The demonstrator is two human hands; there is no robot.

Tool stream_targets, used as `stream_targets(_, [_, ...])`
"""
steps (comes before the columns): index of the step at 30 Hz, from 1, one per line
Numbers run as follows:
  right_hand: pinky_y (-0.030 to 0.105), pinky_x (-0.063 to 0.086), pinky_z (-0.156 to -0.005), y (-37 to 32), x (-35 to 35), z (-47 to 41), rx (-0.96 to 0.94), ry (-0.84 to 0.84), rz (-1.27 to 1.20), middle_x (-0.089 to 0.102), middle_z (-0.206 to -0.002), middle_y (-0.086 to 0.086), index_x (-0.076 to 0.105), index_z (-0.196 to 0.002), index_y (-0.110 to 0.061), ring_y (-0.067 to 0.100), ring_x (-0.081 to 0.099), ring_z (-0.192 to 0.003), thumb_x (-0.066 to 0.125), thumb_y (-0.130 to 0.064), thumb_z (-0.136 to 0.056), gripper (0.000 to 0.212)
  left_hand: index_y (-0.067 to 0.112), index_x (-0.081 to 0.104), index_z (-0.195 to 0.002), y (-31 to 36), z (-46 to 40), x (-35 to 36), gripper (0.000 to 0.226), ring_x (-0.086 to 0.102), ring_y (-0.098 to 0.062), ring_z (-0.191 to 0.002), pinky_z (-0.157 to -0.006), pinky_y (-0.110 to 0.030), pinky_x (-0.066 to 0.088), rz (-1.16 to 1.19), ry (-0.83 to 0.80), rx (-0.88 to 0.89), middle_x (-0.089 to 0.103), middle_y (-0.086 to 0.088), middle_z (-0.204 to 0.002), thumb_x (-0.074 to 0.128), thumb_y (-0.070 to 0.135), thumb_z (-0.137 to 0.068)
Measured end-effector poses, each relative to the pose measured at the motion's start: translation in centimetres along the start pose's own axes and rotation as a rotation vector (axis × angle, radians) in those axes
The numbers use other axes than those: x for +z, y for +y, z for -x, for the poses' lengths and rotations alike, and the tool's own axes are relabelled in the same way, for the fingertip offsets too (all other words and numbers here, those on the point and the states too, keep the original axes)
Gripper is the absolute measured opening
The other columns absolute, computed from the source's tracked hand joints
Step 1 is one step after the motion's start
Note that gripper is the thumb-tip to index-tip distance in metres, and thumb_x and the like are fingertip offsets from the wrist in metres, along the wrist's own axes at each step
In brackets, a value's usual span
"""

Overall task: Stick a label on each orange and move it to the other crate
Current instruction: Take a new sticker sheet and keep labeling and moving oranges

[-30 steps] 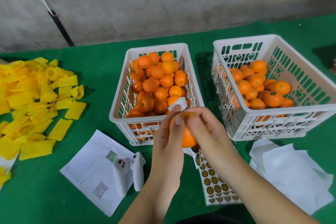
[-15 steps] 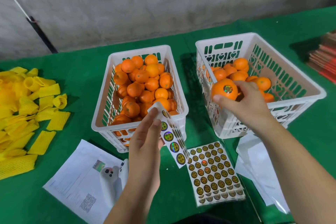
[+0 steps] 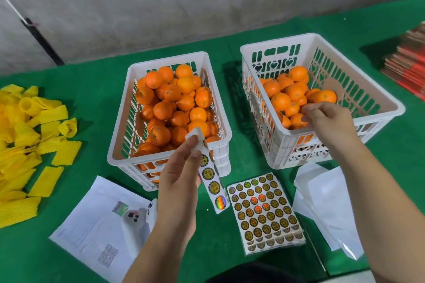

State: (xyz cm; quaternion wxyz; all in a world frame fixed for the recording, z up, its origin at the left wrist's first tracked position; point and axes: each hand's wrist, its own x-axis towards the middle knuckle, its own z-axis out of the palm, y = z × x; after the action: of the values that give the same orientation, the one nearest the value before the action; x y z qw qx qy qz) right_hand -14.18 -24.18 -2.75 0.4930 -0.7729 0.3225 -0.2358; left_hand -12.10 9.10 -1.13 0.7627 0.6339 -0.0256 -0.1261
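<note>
Two white slotted crates stand on the green table. The left crate (image 3: 167, 60) is piled high with oranges (image 3: 177, 108). The right crate (image 3: 276, 40) holds fewer oranges (image 3: 285, 94). My left hand (image 3: 179, 174) pinches a narrow strip of round labels (image 3: 212, 181) in front of the left crate. My right hand (image 3: 322, 119) is inside the right crate's near side. Its loose fingertips touch an orange (image 3: 295, 120) that rests among the others. A full sheet of labels (image 3: 264, 211) lies flat below the gap between the crates.
Several yellow foam nets (image 3: 27, 145) are heaped at the left. A printed paper (image 3: 92, 232) with a white controller (image 3: 138, 218) on it lies at the near left. White backing sheets (image 3: 326, 202) lie near right. Red flat cartons (image 3: 411, 62) are stacked far right.
My right hand carried the labelled orange away from my left hand, over the right crate and down among the fruit. My left hand stayed with the label strip.
</note>
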Motion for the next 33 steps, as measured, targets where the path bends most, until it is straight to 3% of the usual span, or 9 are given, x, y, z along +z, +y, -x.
stream_targets(5, [0.025,0.045,-0.083,-3.0,4.0,3.8,-0.124,-0.355,-0.061,0.076,-0.1,-0.02,0.075,-0.103,-0.034,-0.012,0.065,-0.094,0.061,-0.047,-0.098,0.02,0.02,0.066,-0.105,-0.3,-1.3,0.8,0.015,0.07,-0.025,-0.106,-0.093,-0.044,0.054,0.041,-0.058,0.008,0.075,-0.006,-0.117,0.074,0.026,-0.094])
stream_targets(8, [0.033,0.049,-0.103,-4.0,5.8,5.0,-0.086,-0.67,-0.056,0.074,-0.119,-0.016,0.065,-0.131,-0.041,-0.001,0.066,-0.115,0.064,-0.073,-0.085,0.056,0.015,0.055,-0.112,-0.3,-2.6,1.4,0.021,0.072,-0.034,-0.104,-0.09,-0.052,0.061,0.173,-0.15,-0.032,0.075,-0.012,-0.116,0.07,0.014,-0.097])
stream_targets(11, [0.052,0.053,-0.106,-4.4,7.2,4.9,0.024,-0.804,-0.22,0.077,-0.118,0.0,0.059,-0.14,-0.023,0.022,0.073,-0.112,0.076,-0.046,-0.089,0.058,0.016,0.054,-0.124,-0.1,-4.5,1.2,0.025,0.074,-0.038,-0.108,-0.086,-0.048,0.064,0.109,-0.2,-0.053,0.073,-0.017,-0.121,0.063,0.006,-0.102])
stream_targets(17, [0.067,0.052,-0.1,-4.4,9.1,4.0,0.09,-0.646,-0.409,0.078,-0.107,0.016,0.076,-0.107,-0.02,0.044,0.073,-0.104,0.077,-0.033,-0.088,0.023,0.021,0.063,-0.119,0.9,-10.8,-1.7,0.015,0.071,-0.012,-0.089,-0.074,-0.025,0.059,-0.579,-0.1,0.26,0.074,0.005,-0.101,0.065,0.022,-0.104])
stream_targets(20, [0.052,0.063,-0.072,-3.6,10.4,4.4,0.11,-0.493,-0.408,0.081,-0.096,0.009,0.078,-0.098,-0.028,0.038,0.076,-0.091,0.074,-0.026,-0.096,0.005,0.017,0.068,-0.119,0.8,-14.6,-6.0,0.017,0.066,-0.021,-0.101,-0.084,-0.04,0.057,-1.161,-0.059,0.391,0.07,0.001,-0.113,0.062,0.022,-0.104])
stream_targets(22, [0.03,0.057,-0.055,-3.0,11.2,5.0,0.106,-0.445,-0.377,0.081,-0.089,0.003,0.078,-0.091,-0.037,0.027,0.078,-0.081,0.072,-0.026,-0.098,0.014,0.015,0.067,-0.125,0.5,-16.6,-8.3,0.024,0.064,-0.033,-0.114,-0.096,-0.048,0.055,-1.214,-0.029,0.154,0.065,-0.01,-0.13,0.063,0.025,-0.103])
stream_targets(25, [0.031,0.06,-0.065,-2.1,11.8,6.1,0.121,-0.478,-0.3,0.081,-0.089,-0.002,0.077,-0.093,-0.04,0.019,0.079,-0.079,0.07,-0.031,-0.099,0.013,0.023,0.049,-0.149,-0.5,-19.2,-9.1,0.053,0.051,-0.042,-0.136,-0.108,-0.053,0.05,-1.333,-0.087,-0.199,0.042,-0.017,-0.157,0.063,0.038,-0.101])
stream_targets(28, [0.038,0.062,-0.075,-1.7,12.4,6.9,0.149,-0.499,-0.278,0.081,-0.09,-0.001,0.077,-0.097,-0.035,0.02,0.079,-0.081,0.069,-0.032,-0.099,0.009,0.037,0.013,-0.167,-1.8,-21.0,-8.8,0.092,0.011,-0.05,-0.158,-0.121,-0.063,0.029,-1.521,-0.215,-0.336,0.001,-0.009,-0.175,0.068,0.051,-0.094])
stream_targets(33, [0.034,0.059,-0.071,-1.8,13.2,7.5,0.174,-0.533,-0.25,0.081,-0.091,-0.006,0.075,-0.101,-0.035,0.014,0.078,-0.079,0.065,-0.037,-0.099,0.011,0.046,-0.003,-0.164,-3.5,-22.8,-9.6,0.103,0.013,-0.054,-0.155,-0.119,-0.064,0.033,-1.621,-0.122,-0.352,-0.014,-0.008,-0.171,0.071,0.037,-0.092])
